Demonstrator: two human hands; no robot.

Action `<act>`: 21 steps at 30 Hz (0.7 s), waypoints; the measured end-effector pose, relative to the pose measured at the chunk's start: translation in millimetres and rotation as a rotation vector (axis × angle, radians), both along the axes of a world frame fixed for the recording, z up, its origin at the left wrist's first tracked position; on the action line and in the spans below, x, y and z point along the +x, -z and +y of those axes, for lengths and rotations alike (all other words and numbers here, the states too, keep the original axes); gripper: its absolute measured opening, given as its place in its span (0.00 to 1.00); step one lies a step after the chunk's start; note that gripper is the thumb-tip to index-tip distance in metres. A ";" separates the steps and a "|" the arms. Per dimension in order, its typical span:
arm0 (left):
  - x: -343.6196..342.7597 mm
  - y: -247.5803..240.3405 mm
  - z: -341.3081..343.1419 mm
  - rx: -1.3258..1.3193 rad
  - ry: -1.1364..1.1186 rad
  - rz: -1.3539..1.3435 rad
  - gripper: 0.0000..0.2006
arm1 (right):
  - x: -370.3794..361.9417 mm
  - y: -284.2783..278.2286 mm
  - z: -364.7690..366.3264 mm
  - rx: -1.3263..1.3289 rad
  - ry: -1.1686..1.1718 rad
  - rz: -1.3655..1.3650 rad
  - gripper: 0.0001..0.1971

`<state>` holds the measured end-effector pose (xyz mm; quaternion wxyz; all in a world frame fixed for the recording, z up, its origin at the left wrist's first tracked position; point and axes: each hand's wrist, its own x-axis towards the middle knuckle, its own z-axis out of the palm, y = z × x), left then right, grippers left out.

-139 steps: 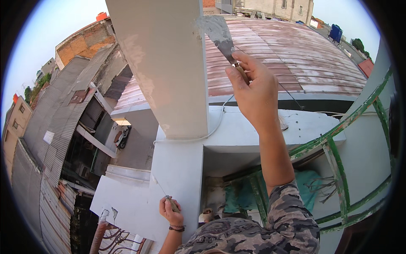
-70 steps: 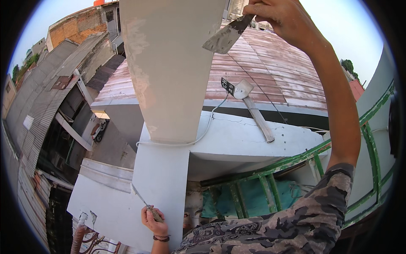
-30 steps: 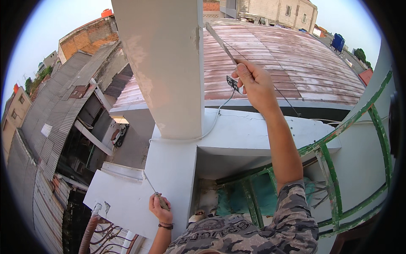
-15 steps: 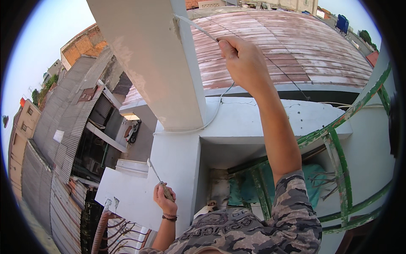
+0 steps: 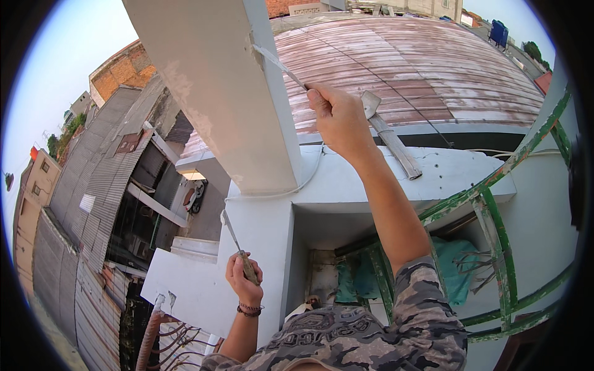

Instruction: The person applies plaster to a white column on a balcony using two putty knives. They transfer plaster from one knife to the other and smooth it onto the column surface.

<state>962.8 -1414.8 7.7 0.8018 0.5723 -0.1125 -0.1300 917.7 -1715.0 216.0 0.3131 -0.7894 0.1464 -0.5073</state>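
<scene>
My right hand [image 5: 343, 120] is closed round the handle of a putty knife [image 5: 288, 71], seen nearly edge-on. Its whitish tip meets a rough, damaged spot on the right edge of the white column [image 5: 204, 93]. Lower down, my left hand [image 5: 243, 281] grips a second putty knife [image 5: 249, 269] by its worn handle, the thin blade pointing up and carrying white paste near its tip. Just right of my right wrist, a flat-bladed scraper with a pale wooden handle [image 5: 396, 148] lies across the white ledge [image 5: 346, 176].
A thin white cable [image 5: 309, 176] runs round the column's foot. To the right stands a green metal frame [image 5: 501, 247] with peeling paint. Rusty rebar [image 5: 148, 334] sticks out at lower left. Corrugated roofs [image 5: 421, 68] spread beyond the ledge, with a drop to a parked scooter [image 5: 193, 196].
My right hand has shifted left and down along the column's edge, uncovering the wooden-handled scraper on the ledge. My left hand has risen slightly and moved a little right with its putty knife.
</scene>
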 end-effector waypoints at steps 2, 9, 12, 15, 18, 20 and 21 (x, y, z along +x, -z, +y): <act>-2.7 3.2 4.1 0.014 -0.013 0.015 0.15 | 2.1 8.4 -2.6 0.032 0.005 -0.001 0.11; -5.8 10.1 13.4 0.000 -0.057 0.058 0.15 | 5.6 -4.8 -10.4 0.088 0.025 0.013 0.11; -6.9 10.4 15.0 -0.013 -0.058 0.059 0.15 | 7.3 -2.2 -6.8 0.101 0.019 0.027 0.11; -7.0 12.7 15.3 -0.011 -0.054 0.055 0.15 | 5.5 4.9 -3.7 0.098 -0.011 0.008 0.11; -7.1 15.9 17.0 -0.008 -0.050 0.056 0.15 | 3.6 12.4 -2.9 0.061 0.018 0.041 0.12; -7.5 16.8 17.9 -0.004 -0.053 0.064 0.15 | 2.9 17.9 -3.6 0.044 0.043 0.068 0.13; -8.0 16.7 17.7 -0.002 -0.057 0.071 0.15 | 2.7 21.2 -4.6 0.042 0.046 0.071 0.13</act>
